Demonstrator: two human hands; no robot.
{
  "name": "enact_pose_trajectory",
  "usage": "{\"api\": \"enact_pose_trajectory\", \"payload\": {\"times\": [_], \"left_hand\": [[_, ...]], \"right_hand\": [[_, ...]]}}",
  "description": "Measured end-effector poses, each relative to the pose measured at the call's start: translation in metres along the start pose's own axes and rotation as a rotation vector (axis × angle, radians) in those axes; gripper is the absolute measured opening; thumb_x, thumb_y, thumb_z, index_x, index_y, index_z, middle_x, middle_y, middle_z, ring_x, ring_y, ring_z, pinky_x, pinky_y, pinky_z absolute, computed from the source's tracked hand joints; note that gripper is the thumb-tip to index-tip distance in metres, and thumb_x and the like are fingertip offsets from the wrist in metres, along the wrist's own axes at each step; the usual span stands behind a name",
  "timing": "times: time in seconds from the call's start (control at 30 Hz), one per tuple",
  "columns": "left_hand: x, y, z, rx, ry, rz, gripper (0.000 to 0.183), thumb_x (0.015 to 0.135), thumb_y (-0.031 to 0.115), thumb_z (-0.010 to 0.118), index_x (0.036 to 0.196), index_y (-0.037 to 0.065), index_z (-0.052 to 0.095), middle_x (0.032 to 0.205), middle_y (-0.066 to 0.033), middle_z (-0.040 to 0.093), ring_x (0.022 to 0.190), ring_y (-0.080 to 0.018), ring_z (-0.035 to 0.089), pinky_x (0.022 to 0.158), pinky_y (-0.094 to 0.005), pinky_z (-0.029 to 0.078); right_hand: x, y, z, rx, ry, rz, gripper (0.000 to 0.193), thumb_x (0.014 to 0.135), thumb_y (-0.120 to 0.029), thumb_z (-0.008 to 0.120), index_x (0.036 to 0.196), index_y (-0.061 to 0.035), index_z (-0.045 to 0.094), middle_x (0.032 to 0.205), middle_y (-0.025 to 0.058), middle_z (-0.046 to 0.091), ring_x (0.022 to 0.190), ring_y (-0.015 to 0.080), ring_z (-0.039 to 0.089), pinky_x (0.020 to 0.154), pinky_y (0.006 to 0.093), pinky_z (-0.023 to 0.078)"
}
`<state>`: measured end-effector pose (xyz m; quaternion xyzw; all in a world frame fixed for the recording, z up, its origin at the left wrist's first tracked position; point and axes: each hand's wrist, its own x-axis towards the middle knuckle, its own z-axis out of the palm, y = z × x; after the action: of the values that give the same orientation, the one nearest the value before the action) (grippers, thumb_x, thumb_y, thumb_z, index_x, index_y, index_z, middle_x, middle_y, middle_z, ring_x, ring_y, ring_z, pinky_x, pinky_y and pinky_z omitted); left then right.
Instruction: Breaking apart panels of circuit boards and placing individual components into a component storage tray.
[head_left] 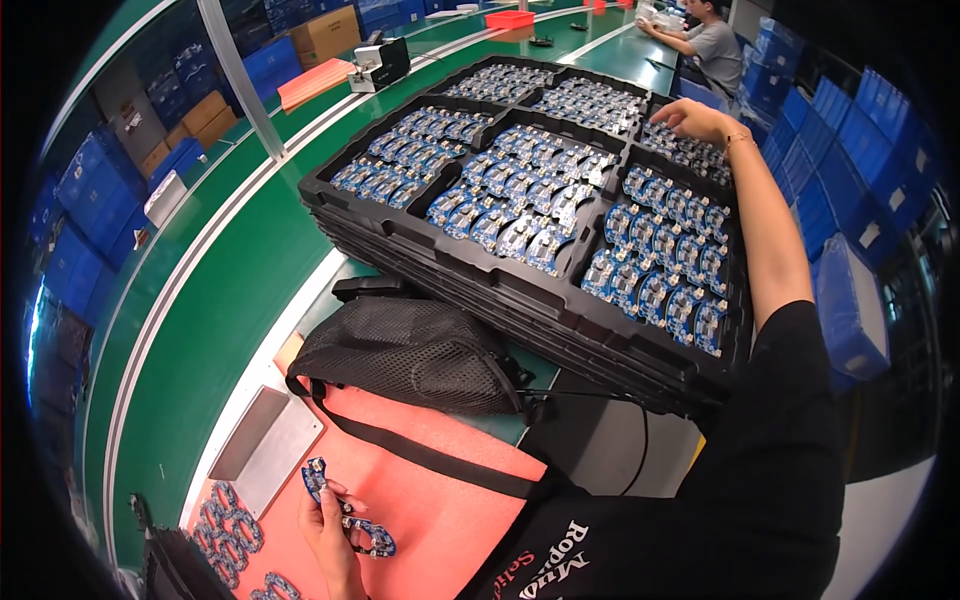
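The curved blue circuit boards in the left hand sit just above a pink foam mat, gripped between thumb and fingers; one part sticks up past the thumb and another hangs below, and whether they are joined is hidden by the hand. With such a small hold, the lower part looks liable to slip or knock its components if the grip loosens while attention is on the far arm. On the mat beside that hand lies a cluster of similar boards, close enough together that a piece set down carelessly could scrape them. An angled metal plate and a black mesh bag lie further up, the bag's strap crossing the mat, where a sleeve or wrist might snag it. Beyond, the right hand hangs with bent fingers over the far right compartment of the top black tray; whether it grasps a board I cannot tell. The compartments are densely filled, so fingertips digging in could probably dislodge neighbouring pieces, and leaning on the stacked trays might shift them.
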<state>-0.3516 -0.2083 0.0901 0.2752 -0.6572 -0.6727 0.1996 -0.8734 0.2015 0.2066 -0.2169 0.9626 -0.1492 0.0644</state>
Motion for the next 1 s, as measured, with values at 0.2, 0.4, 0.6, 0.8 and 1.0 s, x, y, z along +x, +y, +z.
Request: {"api": "enact_pose_trajectory", "payload": {"times": [0.2,0.4,0.6,0.8,1.0], "left_hand": [[0.001,0.000,0.000,0.000,0.002,-0.007,0.020,0.091,0.022,0.041,0.085,0.004,0.049,0.060,-0.0066,0.056,0.034,-0.0024,0.033,0.031,-0.0161,0.021],[0.000,-0.001,-0.001,0.000,0.007,-0.009,0.019,0.091,0.021,0.042,0.085,0.004,0.049,0.060,-0.0064,0.056,0.035,-0.0023,0.033,0.031,-0.0162,0.021],[-0.001,0.002,0.002,-0.025,-0.003,-0.028,0.019,0.091,0.020,0.041,0.086,0.004,0.049,0.060,-0.0061,0.056,0.035,-0.0020,0.033,0.032,-0.0158,0.021],[-0.003,0.010,0.009,-0.045,-0.063,-0.009,0.020,0.091,0.021,0.041,0.087,0.004,0.050,0.061,-0.0065,0.056,0.036,-0.0019,0.034,0.032,-0.0152,0.022],[-0.008,0.017,0.017,-0.013,-0.096,-0.027,0.015,0.090,0.016,0.042,0.089,0.004,0.050,0.064,-0.0070,0.057,0.037,-0.0014,0.035,0.033,-0.0142,0.024]], "right_hand": [[-0.001,0.006,0.001,0.030,0.013,0.008,0.055,0.066,0.006,0.044,0.113,-0.0204,0.057,0.098,0.0095,0.058,0.093,0.0187,0.054,0.082,0.0300,0.043],[-0.003,-0.001,0.004,0.076,0.054,0.018,0.048,0.071,-0.001,0.060,0.117,-0.0120,0.051,0.100,0.0123,0.056,0.094,0.0185,0.053,0.084,0.0319,0.043],[-0.005,0.004,0.007,0.060,0.094,0.044,0.053,0.071,-0.008,0.067,0.119,-0.0116,0.046,0.101,0.0105,0.055,0.092,0.0187,0.055,0.081,0.0316,0.044],[-0.003,-0.003,0.007,0.111,0.146,0.032,0.045,0.074,-0.006,0.058,0.118,-0.0104,0.049,0.102,0.0104,0.058,0.094,0.0211,0.056,0.083,0.0317,0.044],[-0.008,-0.017,0.004,-0.059,0.112,0.048,0.033,0.072,-0.003,0.050,0.103,-0.0051,0.061,0.098,0.0100,0.062,0.092,0.0174,0.056,0.083,0.0291,0.043]]}}
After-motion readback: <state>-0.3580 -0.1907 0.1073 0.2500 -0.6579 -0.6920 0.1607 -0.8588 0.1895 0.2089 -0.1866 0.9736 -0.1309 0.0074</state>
